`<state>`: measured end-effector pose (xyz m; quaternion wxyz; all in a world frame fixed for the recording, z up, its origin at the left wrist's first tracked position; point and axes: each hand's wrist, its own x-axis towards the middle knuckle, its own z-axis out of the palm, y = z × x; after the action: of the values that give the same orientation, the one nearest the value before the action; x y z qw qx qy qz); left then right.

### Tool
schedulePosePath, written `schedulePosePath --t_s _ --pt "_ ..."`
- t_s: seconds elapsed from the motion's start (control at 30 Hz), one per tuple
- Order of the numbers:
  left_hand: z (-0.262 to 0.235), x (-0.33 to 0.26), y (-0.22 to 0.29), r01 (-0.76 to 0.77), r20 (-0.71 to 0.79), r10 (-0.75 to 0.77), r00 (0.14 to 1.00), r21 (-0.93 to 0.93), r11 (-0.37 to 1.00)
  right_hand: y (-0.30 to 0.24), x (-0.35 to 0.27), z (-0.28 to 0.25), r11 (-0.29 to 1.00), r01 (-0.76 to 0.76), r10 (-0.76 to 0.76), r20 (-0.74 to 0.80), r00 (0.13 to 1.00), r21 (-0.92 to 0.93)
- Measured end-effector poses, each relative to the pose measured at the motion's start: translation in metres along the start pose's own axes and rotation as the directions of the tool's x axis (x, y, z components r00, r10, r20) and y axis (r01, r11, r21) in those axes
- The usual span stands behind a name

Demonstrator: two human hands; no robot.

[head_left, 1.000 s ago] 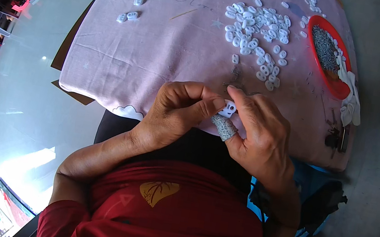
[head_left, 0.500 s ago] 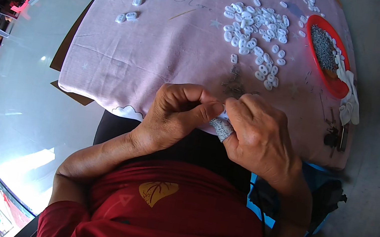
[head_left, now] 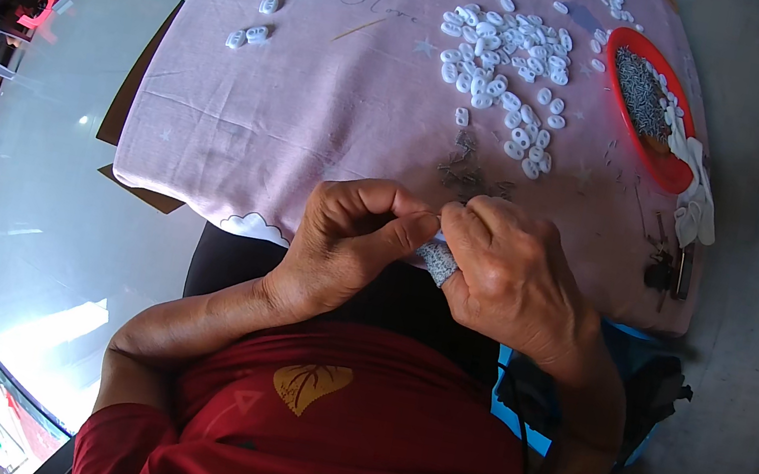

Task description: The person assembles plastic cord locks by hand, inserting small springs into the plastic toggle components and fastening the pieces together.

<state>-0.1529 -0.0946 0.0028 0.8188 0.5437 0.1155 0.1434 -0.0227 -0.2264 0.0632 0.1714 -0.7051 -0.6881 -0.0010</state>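
Observation:
My left hand [head_left: 347, 250] and my right hand [head_left: 519, 280] meet at the table's near edge, fingertips pinched together. Something small is between them; a sliver of white shows, but the fingers cover most of it. A grey speckled wrap [head_left: 437, 261] goes around a digit of my right hand. Just beyond my fingers lies a scatter of small dark metal pieces [head_left: 466, 179]. Farther off spreads a heap of white oval plastic pieces with holes [head_left: 504, 51]. A few more white pieces [head_left: 256, 35] lie apart at the left.
A red oval tray [head_left: 680, 176] at the right holds many small grey metal pieces [head_left: 640, 95], which look like screws. White gloves [head_left: 699, 207] hang over its near side. Dark tools [head_left: 666, 272] lie by the right edge. A pink cloth [head_left: 246, 132] covers the table.
The table and everything on it have shifted slightly left in the picture. Both hands keep their pinch, with only small finger movement; less of the white sliver shows.

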Motion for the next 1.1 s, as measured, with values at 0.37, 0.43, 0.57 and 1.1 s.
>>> schedulePosePath --t_s 0.37,0.43,0.57,1.1 --pt "-0.001 0.001 0.01 0.136 -0.027 -0.139 0.99 -0.104 0.985 0.001 -0.002 0.003 0.999 -0.052 0.053 -0.223 0.973 0.013" --pt "-0.004 0.001 0.011 0.13 0.005 -0.13 0.991 -0.097 0.987 -0.001 -0.006 0.003 0.985 -0.127 0.153 -0.238 0.959 0.12" --pt "-0.005 0.001 0.01 0.136 -0.021 -0.14 0.99 -0.131 0.982 0.003 -0.013 0.003 0.979 -0.093 0.13 -0.2 0.971 0.184" --pt "0.004 0.001 0.003 0.002 0.005 -0.001 1.0 -0.105 0.994 -0.004 -0.013 0.013 0.999 -0.007 -0.006 -0.378 0.926 -0.033"
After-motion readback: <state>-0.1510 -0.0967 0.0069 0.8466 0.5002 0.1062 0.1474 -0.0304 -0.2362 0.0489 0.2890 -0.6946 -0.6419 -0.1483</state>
